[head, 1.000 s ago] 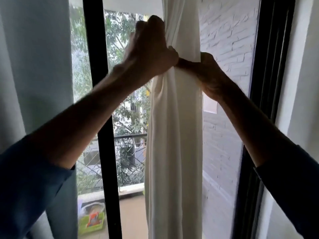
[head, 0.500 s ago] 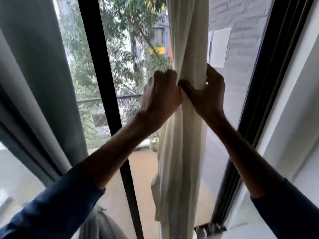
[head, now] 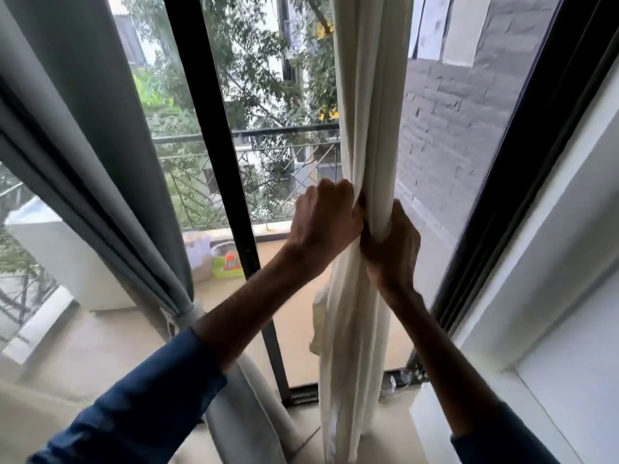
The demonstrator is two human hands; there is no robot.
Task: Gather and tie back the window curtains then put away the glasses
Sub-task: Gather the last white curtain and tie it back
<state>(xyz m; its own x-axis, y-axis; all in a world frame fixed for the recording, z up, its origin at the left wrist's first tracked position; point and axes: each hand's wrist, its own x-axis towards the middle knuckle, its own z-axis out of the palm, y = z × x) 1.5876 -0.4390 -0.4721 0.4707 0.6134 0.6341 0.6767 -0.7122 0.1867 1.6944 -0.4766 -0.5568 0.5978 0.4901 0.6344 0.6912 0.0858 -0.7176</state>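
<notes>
A cream curtain (head: 368,95) hangs bunched into a narrow column in front of the window. My left hand (head: 323,222) grips its left side at mid height, fingers curled into the folds. My right hand (head: 392,246) clasps the same bunch from the right, just below and touching the left. On the left, a grey curtain (head: 83,128) is gathered and held by a tie-back (head: 182,316) low down. No glasses are in view.
A black window mullion (head: 217,145) stands between the two curtains. The black window frame (head: 522,162) and a white wall (head: 576,262) lie to the right. Beyond the glass are a balcony railing (head: 268,132), bags on the balcony floor (head: 214,256) and trees.
Both hands have slid down the cream curtain, staying closed around it. The view has tilted downward, bringing in the floor and the tied grey curtain.
</notes>
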